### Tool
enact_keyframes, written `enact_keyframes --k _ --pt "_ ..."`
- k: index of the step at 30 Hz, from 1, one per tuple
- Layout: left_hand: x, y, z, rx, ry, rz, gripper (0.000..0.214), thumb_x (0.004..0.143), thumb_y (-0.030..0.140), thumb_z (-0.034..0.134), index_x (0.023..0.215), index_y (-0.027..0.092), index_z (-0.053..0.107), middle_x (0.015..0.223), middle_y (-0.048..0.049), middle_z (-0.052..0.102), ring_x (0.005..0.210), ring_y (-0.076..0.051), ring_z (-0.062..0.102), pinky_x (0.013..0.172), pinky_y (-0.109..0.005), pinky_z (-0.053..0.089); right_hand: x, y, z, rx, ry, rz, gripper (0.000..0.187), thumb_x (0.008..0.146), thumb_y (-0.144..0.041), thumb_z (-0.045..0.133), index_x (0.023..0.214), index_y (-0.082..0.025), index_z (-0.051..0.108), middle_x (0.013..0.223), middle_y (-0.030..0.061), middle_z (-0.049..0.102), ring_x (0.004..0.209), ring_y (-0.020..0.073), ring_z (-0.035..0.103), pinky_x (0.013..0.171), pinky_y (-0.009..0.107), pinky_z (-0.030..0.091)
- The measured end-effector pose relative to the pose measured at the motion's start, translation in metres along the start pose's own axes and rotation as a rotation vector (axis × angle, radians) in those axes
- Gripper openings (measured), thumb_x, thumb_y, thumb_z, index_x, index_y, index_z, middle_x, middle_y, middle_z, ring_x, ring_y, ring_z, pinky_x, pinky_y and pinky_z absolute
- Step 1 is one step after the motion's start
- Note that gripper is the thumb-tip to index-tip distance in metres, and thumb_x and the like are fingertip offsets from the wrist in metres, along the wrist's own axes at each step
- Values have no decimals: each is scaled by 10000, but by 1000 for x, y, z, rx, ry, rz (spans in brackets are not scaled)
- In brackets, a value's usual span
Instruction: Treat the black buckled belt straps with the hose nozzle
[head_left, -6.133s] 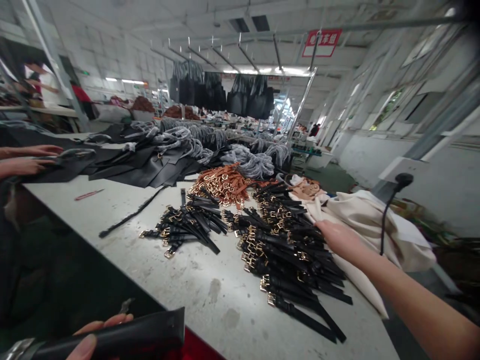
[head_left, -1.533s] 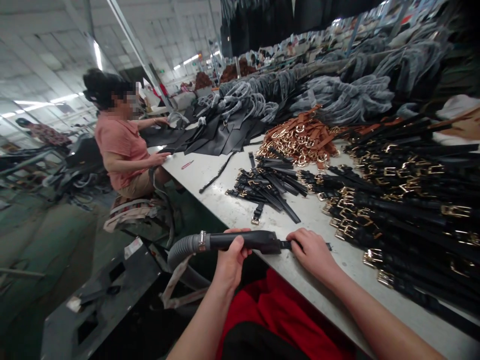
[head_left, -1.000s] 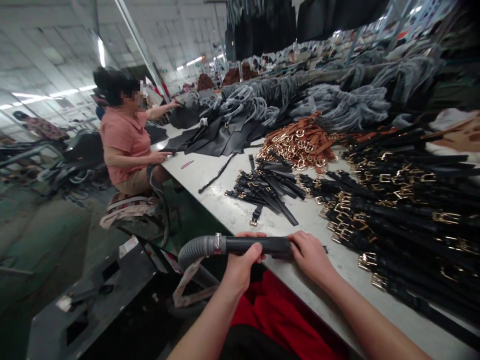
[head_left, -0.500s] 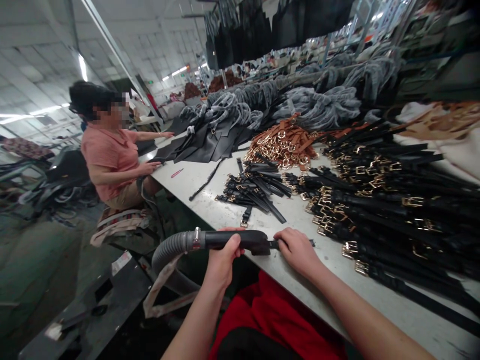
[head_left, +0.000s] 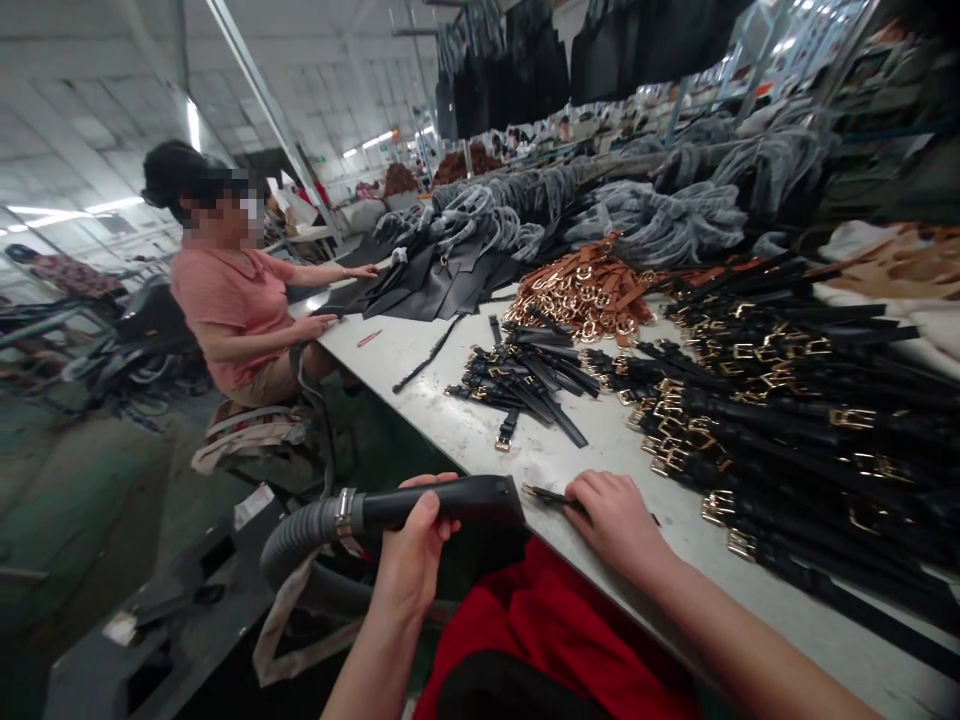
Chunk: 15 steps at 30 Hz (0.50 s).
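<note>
My left hand [head_left: 418, 530] is closed round a black hose nozzle [head_left: 476, 500], its thumb on top. From the nozzle's rear a ribbed grey hose [head_left: 300, 535] bends down and away under the table edge. My right hand [head_left: 611, 515] is closed over a short black buckle strap [head_left: 545, 494] at the front of the white table [head_left: 679, 590]; a brassy buckle end sticks out toward the nozzle mouth, apart from it. The rest of that strap is mostly under my fingers. Just beyond lies a small heap of black buckle straps [head_left: 525, 375].
Black straps with gold buckles [head_left: 795, 420] are piled on the right. Brown straps with gold rings [head_left: 581, 290] lie behind the small heap. Across the table, a person in a pink shirt [head_left: 217, 290] sits near black leather pieces [head_left: 439, 280]. A dark box [head_left: 180, 600] stands low on the left.
My left hand has drawn the nozzle left and slightly down, away from the strap end. My right hand keeps the strap, whose buckle end now shows. The view has shifted slightly.
</note>
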<state>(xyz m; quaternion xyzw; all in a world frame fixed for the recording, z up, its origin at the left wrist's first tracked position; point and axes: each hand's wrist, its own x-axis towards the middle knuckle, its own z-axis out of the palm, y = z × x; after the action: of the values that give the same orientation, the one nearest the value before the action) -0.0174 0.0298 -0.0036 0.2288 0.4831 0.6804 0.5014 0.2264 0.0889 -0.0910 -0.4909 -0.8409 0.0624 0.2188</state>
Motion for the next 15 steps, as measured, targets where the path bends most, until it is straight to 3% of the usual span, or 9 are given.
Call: enact_keyframes --k 5,11,15 --pt "-6 -10 4 9 -35 -11 337 628 339 780 884 187 624 925 -53 716 499 -72 532 549 -252 497 -18 5 -2 153 -14 59 165 881 -299 503 962 -209 614 987 75 629 899 211 555 776 336 395" --pt "-4 -40 36 62 -171 -59 296 639 313 767 846 176 606 903 -52 713 469 -60 495 536 -251 471 -22 12 2 231 -66 147 168 876 -256 470 929 -206 621 927 64 636 877 210 562 775 344 404" --pt "2 -36 46 158 -241 -66 265 644 297 759 825 156 627 879 -68 714 460 -63 493 509 -245 454 -20 10 -1 242 -81 163 174 878 -241 461 927 -199 623 914 66 632 866 208 558 773 344 397"
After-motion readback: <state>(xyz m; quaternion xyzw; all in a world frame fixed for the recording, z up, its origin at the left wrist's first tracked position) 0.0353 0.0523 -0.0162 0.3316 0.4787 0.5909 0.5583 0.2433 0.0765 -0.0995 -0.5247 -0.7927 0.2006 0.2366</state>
